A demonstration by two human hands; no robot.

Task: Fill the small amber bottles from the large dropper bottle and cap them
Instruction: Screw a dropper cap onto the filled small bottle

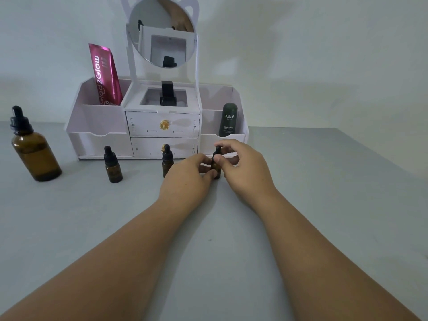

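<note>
The large amber dropper bottle (34,150) stands at the far left of the grey table, its black dropper cap on. Two small amber bottles with black dropper caps stand in front of the organiser, one at the left (112,166) and one in the middle (167,161). A third small amber bottle (216,162) stands further right, between my hands. My left hand (188,179) grips its glass body. My right hand (243,165) pinches its black dropper cap from the right. Most of this bottle is hidden by my fingers.
A white cosmetic organiser (159,121) with a round mirror (162,31) and two drawers stands at the back. It holds a pink tube (105,75), a black bottle (167,93) and a dark green Kahf bottle (228,119). A wall rises behind it.
</note>
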